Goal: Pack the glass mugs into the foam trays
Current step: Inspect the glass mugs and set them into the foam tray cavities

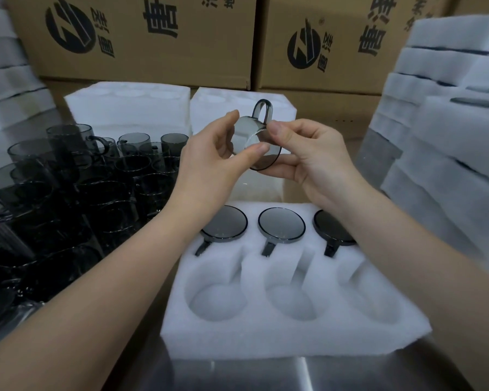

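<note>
I hold one smoky glass mug in the air above the foam tray, lying on its side with its handle pointing up. My left hand pinches its body from the left, and my right hand grips its rim from the right. The white tray has two rows of three round pockets. The far row holds three mugs with their handles toward me. The three near pockets have nothing in them.
Several loose dark glass mugs crowd the steel table on the left. Two more foam trays lie behind my hands. Foam trays are stacked at the right and far left. Cardboard boxes wall off the back.
</note>
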{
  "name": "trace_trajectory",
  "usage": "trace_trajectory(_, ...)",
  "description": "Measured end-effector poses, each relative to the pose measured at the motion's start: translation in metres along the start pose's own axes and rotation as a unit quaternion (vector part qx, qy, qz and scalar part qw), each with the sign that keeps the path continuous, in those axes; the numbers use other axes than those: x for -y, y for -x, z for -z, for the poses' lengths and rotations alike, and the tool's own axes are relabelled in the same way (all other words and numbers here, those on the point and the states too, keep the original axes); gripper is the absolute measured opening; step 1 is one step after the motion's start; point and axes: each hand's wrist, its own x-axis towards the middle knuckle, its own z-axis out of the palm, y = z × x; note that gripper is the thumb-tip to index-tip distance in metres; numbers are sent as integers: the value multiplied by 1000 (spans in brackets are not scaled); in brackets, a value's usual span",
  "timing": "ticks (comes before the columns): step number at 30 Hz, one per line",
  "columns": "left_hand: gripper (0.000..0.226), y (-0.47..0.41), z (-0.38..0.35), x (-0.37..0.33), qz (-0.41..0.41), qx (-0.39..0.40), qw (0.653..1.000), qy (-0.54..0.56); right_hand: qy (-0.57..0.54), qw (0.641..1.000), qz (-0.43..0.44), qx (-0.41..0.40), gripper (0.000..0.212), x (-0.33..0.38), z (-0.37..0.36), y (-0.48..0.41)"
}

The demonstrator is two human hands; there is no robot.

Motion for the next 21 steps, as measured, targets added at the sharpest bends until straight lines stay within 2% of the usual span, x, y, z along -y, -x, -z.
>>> trace_trajectory(4, 77, -3, 2, 5, 2, 10, 1000, 9, 18, 999, -27, 10, 21, 0, -1, 0)
trace_trajectory(7, 84, -4, 0, 6, -12, 28, 999, -21, 22, 997, -58, 36, 37, 2, -4, 2)
trace_trajectory(10, 73, -4, -1, 4, -44, 54, 996, -49, 80, 993, -77, 42, 59, 7, -4, 1)
trace_trajectory(13, 56, -2, 0, 2, -89, 100, 989, -57, 156, 983, -87, 51, 60, 14, 2, 0)
trace_trajectory(16, 62, 0, 2, 0, -112, 151, 980, -58, 227, 969, -77, 68, 57, 20, 3, 1)
trace_trajectory(19, 69, 2, 3, -3, -73, 182, 981, -7, 242, 965, -78, 62, 63, 29, 1, 3)
trace_trajectory(21, 60, 3, 3, -5, -35, 140, 989, 33, 318, 945, -60, 46, 68, 41, -2, 5)
